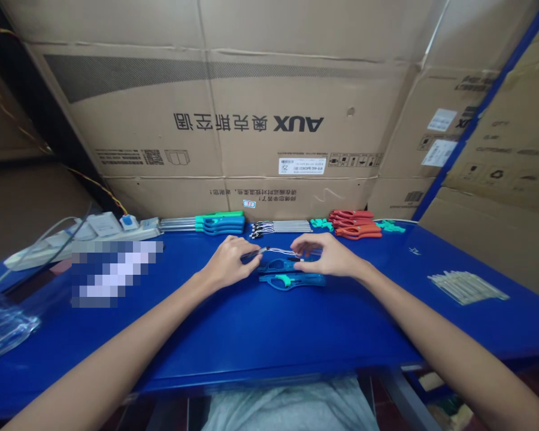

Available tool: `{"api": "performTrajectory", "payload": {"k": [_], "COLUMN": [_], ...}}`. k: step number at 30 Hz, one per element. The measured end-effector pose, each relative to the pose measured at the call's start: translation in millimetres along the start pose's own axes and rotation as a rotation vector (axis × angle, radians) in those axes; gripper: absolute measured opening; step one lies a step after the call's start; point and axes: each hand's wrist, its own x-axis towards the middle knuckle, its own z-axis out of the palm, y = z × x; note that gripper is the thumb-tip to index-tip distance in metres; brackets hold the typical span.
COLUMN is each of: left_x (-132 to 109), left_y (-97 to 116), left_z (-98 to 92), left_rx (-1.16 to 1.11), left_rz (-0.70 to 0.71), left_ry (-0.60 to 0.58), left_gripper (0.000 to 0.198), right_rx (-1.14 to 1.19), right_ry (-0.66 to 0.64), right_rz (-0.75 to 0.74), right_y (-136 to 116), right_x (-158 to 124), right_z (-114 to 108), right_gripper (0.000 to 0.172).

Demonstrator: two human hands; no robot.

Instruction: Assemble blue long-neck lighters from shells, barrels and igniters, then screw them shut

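Note:
My left hand (228,262) is closed in a pinch on a thin metal tube (254,253) with fine wires trailing from its end. My right hand (324,254) pinches the other end of those wires (284,251) over a blue plastic handle shell (282,265). A second blue shell with a green trigger (291,280) lies just in front of both hands on the blue table (269,335).
At the table's back lie assembled blue-and-green lighters (215,223), a bundle of metal tubes with wires (281,227), red shells (354,224) and green triggers (390,226). A power strip (94,233) sits far left, clear plastic bags (4,323) near left, thin rods (465,286) right. Cardboard boxes (251,120) wall behind.

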Motion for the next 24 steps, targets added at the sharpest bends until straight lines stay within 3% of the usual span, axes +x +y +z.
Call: {"api": "performTrajectory", "payload": {"k": [3, 13, 24], "left_x": [0.4, -1.8, 5.0], "left_y": [1.0, 10.1, 25.2], "left_z": [-1.4, 0.2, -1.0], "left_rx": [-0.011, -0.196, -0.551], "left_rz": [-0.013, -0.056, -0.219], "left_ry": [-0.021, -0.075, -0.152], "left_gripper": [0.021, 0.030, 0.029], "right_rx": [-0.067, -0.167, -0.147], "right_ry": [0.010, 0.124, 0.082], "right_rz": [-0.016, -0.107, -0.271], "right_y": [1.0, 5.0, -1.3], "right_x": [0.6, 0.3, -3.1], "right_z": [4.8, 12.4, 23.2], "right_gripper": [0.008, 0.007, 0.006]}}
